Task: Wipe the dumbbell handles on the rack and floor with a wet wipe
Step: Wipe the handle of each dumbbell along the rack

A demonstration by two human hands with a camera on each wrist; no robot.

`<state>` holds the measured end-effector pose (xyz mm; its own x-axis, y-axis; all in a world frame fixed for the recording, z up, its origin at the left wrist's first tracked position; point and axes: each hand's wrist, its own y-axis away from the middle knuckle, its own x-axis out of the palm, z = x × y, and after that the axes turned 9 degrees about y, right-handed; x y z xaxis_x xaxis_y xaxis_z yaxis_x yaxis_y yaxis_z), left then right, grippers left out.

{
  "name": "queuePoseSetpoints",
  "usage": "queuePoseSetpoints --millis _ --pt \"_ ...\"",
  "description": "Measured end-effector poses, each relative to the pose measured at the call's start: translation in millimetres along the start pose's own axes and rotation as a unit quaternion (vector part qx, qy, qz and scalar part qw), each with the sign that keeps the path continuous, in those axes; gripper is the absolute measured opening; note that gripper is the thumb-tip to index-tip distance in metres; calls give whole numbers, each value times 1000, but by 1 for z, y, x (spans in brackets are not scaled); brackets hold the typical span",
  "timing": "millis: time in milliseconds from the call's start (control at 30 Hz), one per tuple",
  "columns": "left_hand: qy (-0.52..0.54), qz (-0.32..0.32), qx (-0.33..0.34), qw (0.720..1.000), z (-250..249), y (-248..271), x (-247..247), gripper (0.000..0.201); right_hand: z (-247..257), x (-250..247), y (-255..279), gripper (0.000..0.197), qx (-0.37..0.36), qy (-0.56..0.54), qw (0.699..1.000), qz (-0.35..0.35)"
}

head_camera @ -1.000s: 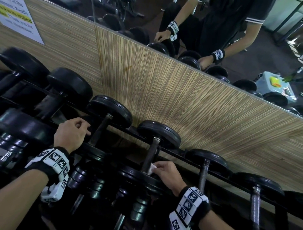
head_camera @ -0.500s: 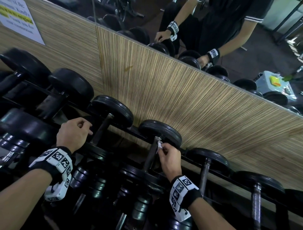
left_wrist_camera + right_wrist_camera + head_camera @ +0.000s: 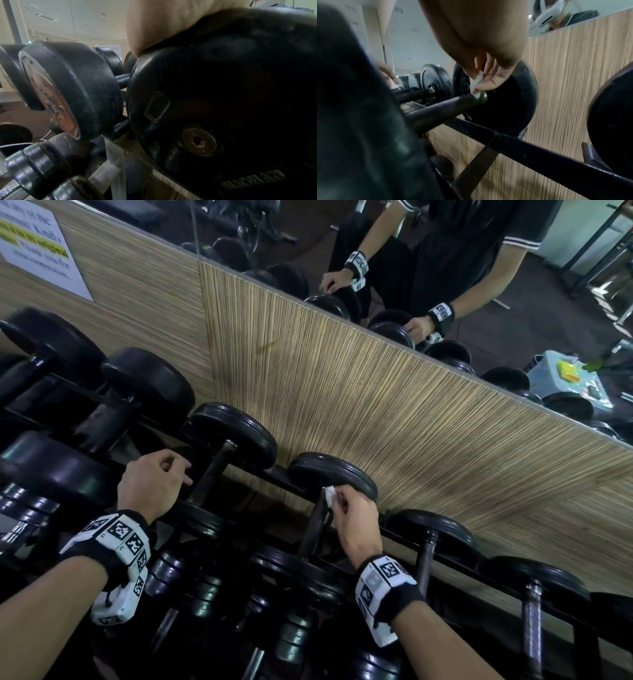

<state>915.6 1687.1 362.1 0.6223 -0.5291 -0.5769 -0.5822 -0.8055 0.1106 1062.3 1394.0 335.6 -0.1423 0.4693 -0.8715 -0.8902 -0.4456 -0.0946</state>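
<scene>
Right hand (image 3: 356,518) pinches the wet wipe (image 3: 329,495) against the far end of the dumbbell handle (image 3: 313,530), hard against the far weight plate (image 3: 330,474). Neighbouring dumbbells flank the handle closely on both sides. Left hand (image 3: 150,484), left of the handle, rests loosely curled on a plate, holding nothing.

**Wipe has climbed to the far end of the handle**

A second ago my right hand (image 3: 356,520) pinched the wet wipe (image 3: 329,495) low on the dumbbell handle (image 3: 315,529), close against the near weight plate. Since then I have slid it up the bar, and the wipe now sits at the top of the handle, right against the far plate (image 3: 330,474). My wrist has swung in over the near plate with it.
</scene>
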Motion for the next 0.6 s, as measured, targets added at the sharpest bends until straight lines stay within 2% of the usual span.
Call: queuePoseSetpoints --millis 133,200,267,333,400,467,533,600 --pt "5 -4 3 1000 1 -1 1 22 2 10 7 11 -59 -45 997 37" --pt "8 -4 2 1000 2 -1 1 22 3 8 14 13 -52 -74 994 60" --pt "8 -2 0 1000 3 -1 1 22 3 4 21 21 -40 -103 985 131" --pt "3 0 3 1000 2 -1 1 22 2 0 29 27 -56 -105 963 243" --pt "2 1 4 1000 2 -2 1 22 -1 -2 33 22 -63 -99 943 313" --pt "2 2 2 1000 3 -2 1 22 0 -4 28 13 -56 -102 954 275" --pt "3 1 2 1000 2 -2 1 22 2 -8 17 9 -38 -90 984 148" --pt "2 0 3 1000 2 -1 1 22 6 -9 2 16 -44 -59 997 21"
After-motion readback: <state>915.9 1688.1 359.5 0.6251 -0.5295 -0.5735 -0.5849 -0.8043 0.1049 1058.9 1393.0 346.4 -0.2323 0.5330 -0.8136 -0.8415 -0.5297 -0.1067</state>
